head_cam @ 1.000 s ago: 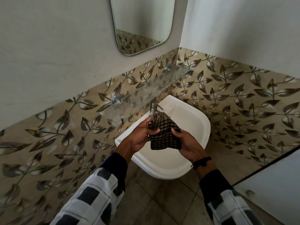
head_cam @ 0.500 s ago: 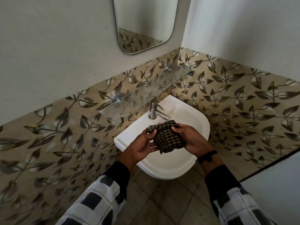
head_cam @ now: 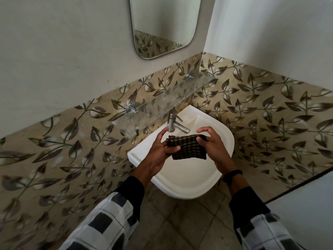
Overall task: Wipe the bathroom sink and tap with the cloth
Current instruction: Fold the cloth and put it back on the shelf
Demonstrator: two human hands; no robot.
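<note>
A dark checked cloth point(head_cam: 188, 147) is folded into a small rectangle and held above the white wall-hung sink point(head_cam: 189, 184). My left hand point(head_cam: 160, 152) pinches its left end with thumb and fingers. My right hand point(head_cam: 214, 148) grips its right end, index finger raised. The chrome tap point(head_cam: 175, 123) stands at the back of the sink, just beyond the cloth, its spout pointing right. The cloth touches neither the tap nor the basin.
A glass shelf point(head_cam: 162, 107) on chrome brackets juts from the leaf-patterned tiles just above the tap. A mirror point(head_cam: 164, 24) hangs higher up. The sink sits in a corner, with a tiled wall close on the right. Tiled floor lies below.
The cloth has come down from in front of the tap and been folded flatter. Both hands have spread apart to its two ends, and the tap now shows fully.
</note>
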